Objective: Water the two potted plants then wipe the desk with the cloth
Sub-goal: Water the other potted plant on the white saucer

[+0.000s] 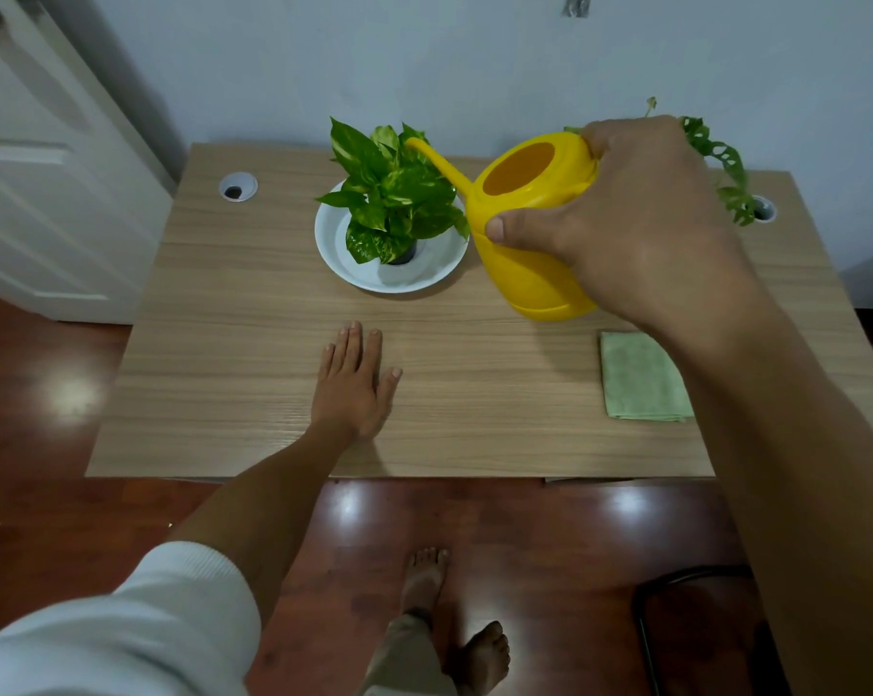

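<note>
My right hand [640, 218] grips a yellow watering can [530, 228], held above the desk and tilted left. Its spout [437, 160] reaches into the leaves of a green potted plant [394, 198] that stands in a white saucer [334, 233] at the desk's back middle. A second plant [721, 163] with trailing leaves is mostly hidden behind my right hand at the back right. A folded green cloth [643, 376] lies flat on the desk's right side. My left hand [354, 384] rests flat on the desk, fingers spread, holding nothing.
The wooden desk [233, 344] has round cable holes at the back left [237, 186] and back right [765, 208]. A white door [48, 168] stands to the left. A dark chair [695, 630] sits at the lower right, near my bare feet [454, 615].
</note>
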